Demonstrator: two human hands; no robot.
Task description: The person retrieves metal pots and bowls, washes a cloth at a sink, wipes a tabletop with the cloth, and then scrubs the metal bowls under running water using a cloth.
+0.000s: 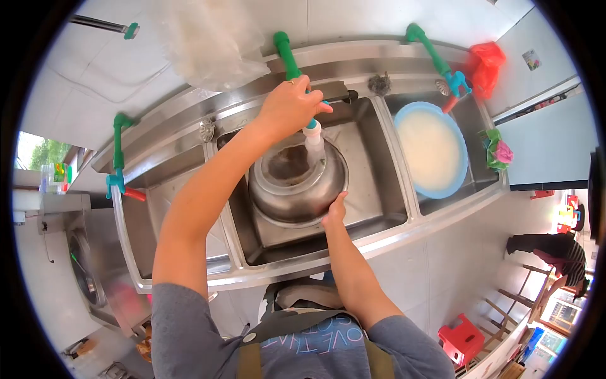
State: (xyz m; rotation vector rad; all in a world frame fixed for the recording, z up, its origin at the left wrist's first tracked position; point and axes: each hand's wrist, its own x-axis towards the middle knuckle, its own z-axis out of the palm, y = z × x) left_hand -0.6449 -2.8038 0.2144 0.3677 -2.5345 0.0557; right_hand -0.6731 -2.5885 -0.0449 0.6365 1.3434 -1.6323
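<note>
The metal bowl (297,205) sits in the middle sink compartment (375,189), under the tap's white nozzle (312,131), presumably so water reaches it. At the bowl's 12 o'clock, the left hand (287,107) curls around the tap (289,58), apparently to work it. At 4 o'clock, the right hand (334,211) touches the bowl's side, likely steadying it; its fingers are mostly hidden, so I cannot tell whether they pinch.

The steel sink (369,165) is carrying it all: metal bowl (297,207) occupying the middle compartment, blue tub (435,193) sitting right, scrubber (380,84) perching behind.
</note>
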